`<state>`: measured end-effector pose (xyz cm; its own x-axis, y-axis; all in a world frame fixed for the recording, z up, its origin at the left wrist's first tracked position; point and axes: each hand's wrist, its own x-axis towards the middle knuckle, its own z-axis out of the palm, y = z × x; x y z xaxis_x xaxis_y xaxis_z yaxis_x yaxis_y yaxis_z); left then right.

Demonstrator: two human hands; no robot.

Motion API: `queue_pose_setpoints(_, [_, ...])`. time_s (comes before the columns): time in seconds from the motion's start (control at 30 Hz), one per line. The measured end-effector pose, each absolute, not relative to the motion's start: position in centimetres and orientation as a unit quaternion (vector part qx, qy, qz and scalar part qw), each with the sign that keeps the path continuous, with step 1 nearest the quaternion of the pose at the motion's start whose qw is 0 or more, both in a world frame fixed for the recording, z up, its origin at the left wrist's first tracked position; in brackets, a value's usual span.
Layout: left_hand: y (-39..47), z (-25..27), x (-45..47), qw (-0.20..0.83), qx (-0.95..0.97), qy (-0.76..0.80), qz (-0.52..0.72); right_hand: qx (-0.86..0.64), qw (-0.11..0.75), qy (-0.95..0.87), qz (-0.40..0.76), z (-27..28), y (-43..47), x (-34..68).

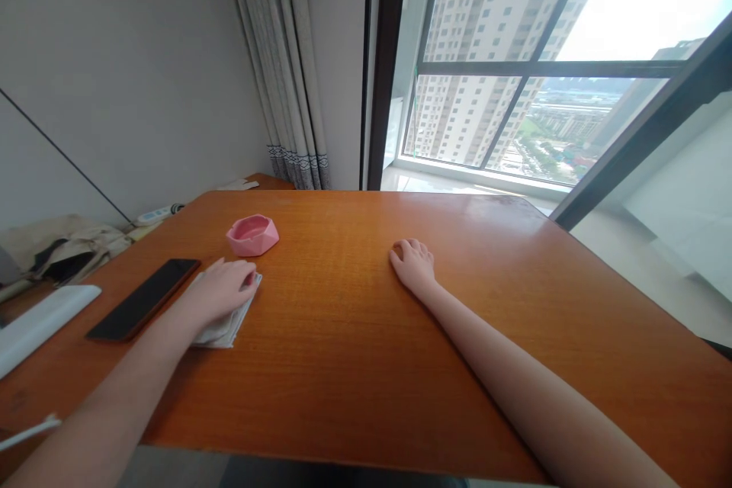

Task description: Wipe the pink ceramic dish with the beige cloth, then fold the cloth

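Orange-brown wood is making up the desk, its grain running across a glossy top that is catching daylight at the far edge. Grey walls are closing the room on the left, a striped grey curtain is hanging at the far corner, and a tall window is showing high-rise blocks beyond. Two hands are lying on the desk. One left hand is resting palm down, fingers nearly flat, pressing on one folded white cloth at the near left; it is not gripping it. One right hand is lying near the middle of the desk, fingers loosely curled against the bare wood, holding nothing. One pink faceted dish is sitting just beyond the left hand, apart from it. One black phone is lying face up just left of the cloth. One white flat object is lying at the left edge, partly cut off. Beige fabric is bunching on a lower surface beyond the far left side of the desk.
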<state>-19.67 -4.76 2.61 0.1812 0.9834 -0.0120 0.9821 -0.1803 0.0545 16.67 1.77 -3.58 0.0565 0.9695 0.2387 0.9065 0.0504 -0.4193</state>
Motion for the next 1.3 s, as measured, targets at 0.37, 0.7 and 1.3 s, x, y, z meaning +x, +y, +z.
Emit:
queue_pose_setpoints(0.37, [1.9,-1.5,0.5,0.045,0.862,0.488,0.132,-0.583,0.234,-0.777,0.040,-3.3,2.4,15.3])
queue_pose_setpoints(0.7, [3.0,-2.8,2.0,0.076,0.871,0.445,0.192,-0.509,0.268,-0.813,0.090,-3.5,2.8,15.6])
queue_pose_setpoints(1.3, [2.7,-2.5,2.1,0.078,0.872,0.441,0.199,-0.513,0.282,-0.804,0.103,-3.7,3.0,15.6])
